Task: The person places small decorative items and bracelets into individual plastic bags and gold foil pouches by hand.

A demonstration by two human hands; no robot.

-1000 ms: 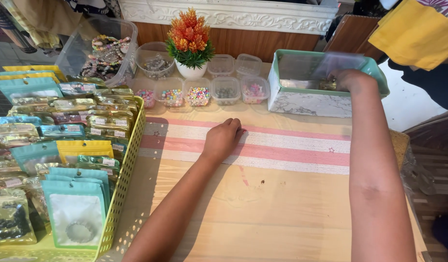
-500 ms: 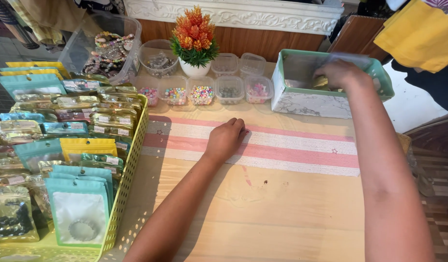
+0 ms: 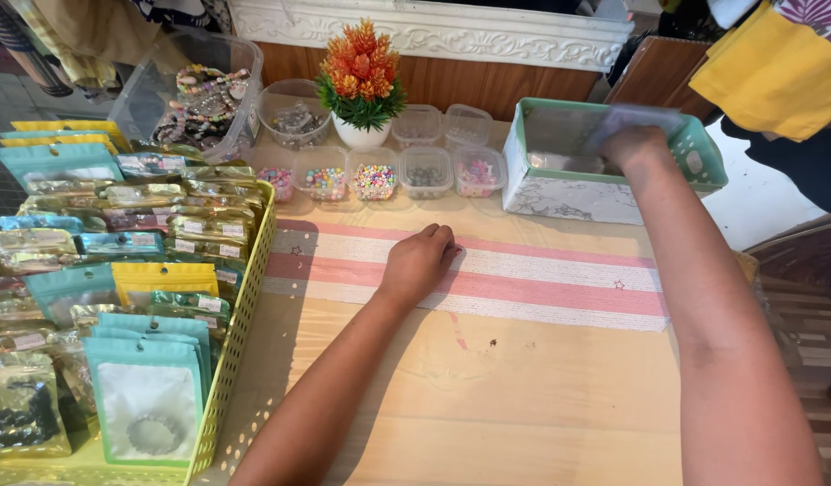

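My left hand [image 3: 418, 264] rests on a pink-and-white striped mat [image 3: 541, 279] in the middle of the wooden table [image 3: 523, 396]. Its fingers are curled together and hold nothing. My right hand [image 3: 636, 146] reaches into a green-rimmed basket with marbled walls [image 3: 560, 193] at the back right. It grips a blurred clear plastic piece [image 3: 645, 117] at the basket's top. What else lies in the basket is mostly hidden.
A yellow mesh basket [image 3: 244, 297] full of foil and teal pouches fills the left. Small clear boxes of coloured beads [image 3: 376, 175] line the back, behind them an orange potted plant [image 3: 361, 76] and a clear tub of bracelets [image 3: 195, 94]. A person in yellow cloth [image 3: 776, 72] stands at the top right.
My right hand has lifted from inside the green basket to its top, bringing up the clear plastic piece. My left hand has stayed on the mat.
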